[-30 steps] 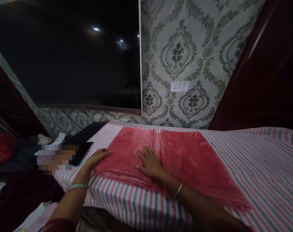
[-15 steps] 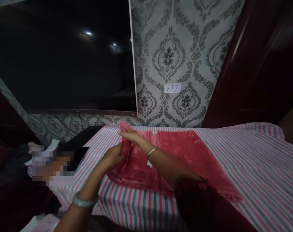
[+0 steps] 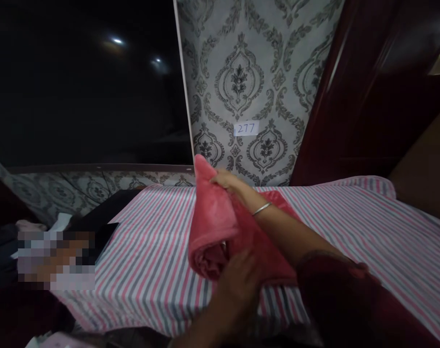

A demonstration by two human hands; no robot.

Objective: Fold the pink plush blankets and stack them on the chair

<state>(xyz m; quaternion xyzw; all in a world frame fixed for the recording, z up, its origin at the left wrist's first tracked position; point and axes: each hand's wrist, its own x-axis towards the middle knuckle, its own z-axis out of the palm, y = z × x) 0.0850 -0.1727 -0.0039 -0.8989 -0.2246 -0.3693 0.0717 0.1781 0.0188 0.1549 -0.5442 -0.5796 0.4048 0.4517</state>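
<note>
A red plush blanket (image 3: pixel 214 212) lies on a striped cloth, its left part folded over into a thick roll with the layers showing at the near end. A pointed corner sticks up at its far left. My right hand (image 3: pixel 227 181), with a silver bangle at the wrist, is closed on the blanket's far edge. At the near end of the roll, my left hand (image 3: pixel 242 275) is against the blanket, its fingers smeared by motion. Part of the blanket's flat right side is hidden behind my right forearm.
The pink, grey and white striped cloth (image 3: pixel 151 237) covers the surface beneath. A large dark television (image 3: pixel 85 96) stands behind at left. A paper marked 277 (image 3: pixel 246 128) is on the patterned wall. Dark red panelling (image 3: pixel 336 121) rises at right; clothes (image 3: pixel 2 251) lie at left.
The blanket's left part has been lifted and turned over to the right into a thicker roll. My left hand has moved right, to the near end; the view has shifted slightly.
</note>
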